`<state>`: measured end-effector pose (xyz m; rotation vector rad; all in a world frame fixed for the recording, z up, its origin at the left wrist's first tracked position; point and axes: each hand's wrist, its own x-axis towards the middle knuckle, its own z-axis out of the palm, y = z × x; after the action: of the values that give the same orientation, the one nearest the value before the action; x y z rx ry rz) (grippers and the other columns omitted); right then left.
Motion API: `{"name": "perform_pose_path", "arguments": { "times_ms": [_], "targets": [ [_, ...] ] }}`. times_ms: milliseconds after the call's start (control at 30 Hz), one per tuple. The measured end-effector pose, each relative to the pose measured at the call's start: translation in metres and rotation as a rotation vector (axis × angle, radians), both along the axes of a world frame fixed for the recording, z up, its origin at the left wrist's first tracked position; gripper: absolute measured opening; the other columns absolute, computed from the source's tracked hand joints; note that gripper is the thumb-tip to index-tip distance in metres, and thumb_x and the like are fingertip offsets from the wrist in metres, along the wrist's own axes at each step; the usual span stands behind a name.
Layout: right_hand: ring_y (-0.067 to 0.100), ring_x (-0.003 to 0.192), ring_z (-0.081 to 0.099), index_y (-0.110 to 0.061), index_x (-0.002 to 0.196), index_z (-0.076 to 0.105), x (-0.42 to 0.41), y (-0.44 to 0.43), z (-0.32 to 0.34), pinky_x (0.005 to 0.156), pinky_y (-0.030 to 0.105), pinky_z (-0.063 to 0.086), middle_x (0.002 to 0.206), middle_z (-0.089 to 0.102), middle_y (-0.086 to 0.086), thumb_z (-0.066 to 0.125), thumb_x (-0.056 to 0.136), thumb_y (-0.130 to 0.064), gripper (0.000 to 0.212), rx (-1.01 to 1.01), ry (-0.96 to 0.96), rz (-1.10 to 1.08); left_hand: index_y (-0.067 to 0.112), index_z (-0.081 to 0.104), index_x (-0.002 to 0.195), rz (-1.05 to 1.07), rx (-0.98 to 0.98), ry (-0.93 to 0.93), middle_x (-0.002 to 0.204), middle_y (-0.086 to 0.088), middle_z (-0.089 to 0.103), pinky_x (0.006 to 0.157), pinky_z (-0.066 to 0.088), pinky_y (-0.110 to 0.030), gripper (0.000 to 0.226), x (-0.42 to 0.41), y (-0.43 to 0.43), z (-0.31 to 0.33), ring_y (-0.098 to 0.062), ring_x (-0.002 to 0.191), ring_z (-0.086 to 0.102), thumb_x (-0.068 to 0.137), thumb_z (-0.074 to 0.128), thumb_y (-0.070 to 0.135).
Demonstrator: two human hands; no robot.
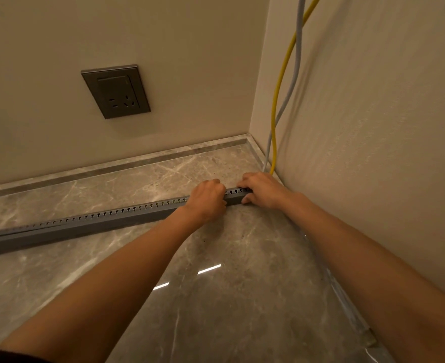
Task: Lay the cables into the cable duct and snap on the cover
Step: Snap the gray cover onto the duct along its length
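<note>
A long grey slotted cable duct [90, 221] lies on the marble floor, running from the left edge toward the corner on the right. My left hand [208, 200] grips the duct near its right end, fingers curled over the top. My right hand [262, 189] holds the very end of the duct, by the right wall. A yellow cable [277, 100] and a grey cable [293, 82] hang down the right wall and reach the floor behind my right hand. Their ends are hidden. At the far left a grey cover strip [19, 231] sits along the duct's top.
A grey wall socket [116, 91] sits on the back wall above the floor. A stone skirting [111, 166] runs along the back wall. The right wall [373, 153] stands close beside my right arm. The marble floor [216, 284] is glossy.
</note>
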<state>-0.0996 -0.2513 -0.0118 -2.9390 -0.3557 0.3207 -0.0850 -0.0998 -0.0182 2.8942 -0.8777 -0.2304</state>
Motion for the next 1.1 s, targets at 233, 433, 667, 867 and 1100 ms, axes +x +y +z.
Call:
{"name": "perform_pose_path", "arguments": {
  "times_ms": [233, 433, 667, 867, 1100],
  "targets": [
    [0.029, 0.102, 0.053, -0.008, 0.108, 0.064, 0.0, 0.001, 0.001, 0.082, 0.036, 0.041, 0.108, 0.059, 0.014, 0.063, 0.082, -0.019, 0.028, 0.016, -0.008, -0.001, -0.001, 0.06, 0.105, -0.031, -0.011, -0.002, 0.109, -0.018, 0.059, 0.079, 0.044, -0.038, 0.024, 0.001, 0.001, -0.001, -0.032, 0.096, 0.055, 0.088, 0.053, 0.015],
    [0.03, 0.104, 0.052, -0.008, 0.107, 0.061, 0.0, 0.0, -0.003, 0.087, 0.043, 0.045, 0.112, 0.055, 0.013, 0.062, 0.081, -0.014, 0.027, 0.009, -0.002, -0.026, 0.003, 0.056, 0.108, -0.006, -0.048, 0.014, 0.11, -0.016, 0.055, 0.077, 0.044, -0.038, 0.025, 0.003, 0.005, -0.006, -0.031, 0.097, 0.053, 0.089, 0.053, 0.018],
    [0.032, 0.106, 0.053, -0.005, 0.108, 0.059, 0.007, -0.006, -0.001, 0.086, 0.039, 0.044, 0.116, 0.054, 0.015, 0.061, 0.082, -0.012, 0.027, -0.088, 0.013, -0.016, 0.008, 0.055, 0.108, 0.111, -0.002, 0.098, 0.113, -0.013, 0.055, 0.077, 0.045, -0.035, 0.035, 0.017, 0.04, -0.007, -0.028, 0.099, 0.053, 0.082, 0.064, 0.029],
    [0.035, 0.107, 0.057, -0.003, 0.11, 0.059, 0.01, 0.009, 0.0, 0.087, 0.04, 0.047, 0.118, 0.058, 0.018, 0.052, 0.086, -0.01, 0.027, -0.206, -0.093, -0.147, 0.008, 0.057, 0.106, 0.216, -0.036, 0.165, 0.112, -0.014, 0.056, 0.078, 0.043, -0.033, 0.034, 0.024, 0.077, -0.004, -0.027, 0.099, 0.053, 0.079, 0.068, 0.025],
    [0.031, 0.11, 0.047, -0.008, 0.115, 0.054, 0.012, 0.069, -0.014, 0.091, 0.04, 0.041, 0.12, 0.05, 0.014, 0.062, 0.084, -0.026, 0.037, 0.066, -0.03, -0.028, 0.007, 0.059, 0.105, 0.201, -0.078, 0.108, 0.108, -0.015, 0.06, 0.076, 0.044, -0.034, 0.035, 0.02, 0.08, -0.008, -0.029, 0.096, 0.055, 0.077, 0.07, 0.026]
  ]
}}
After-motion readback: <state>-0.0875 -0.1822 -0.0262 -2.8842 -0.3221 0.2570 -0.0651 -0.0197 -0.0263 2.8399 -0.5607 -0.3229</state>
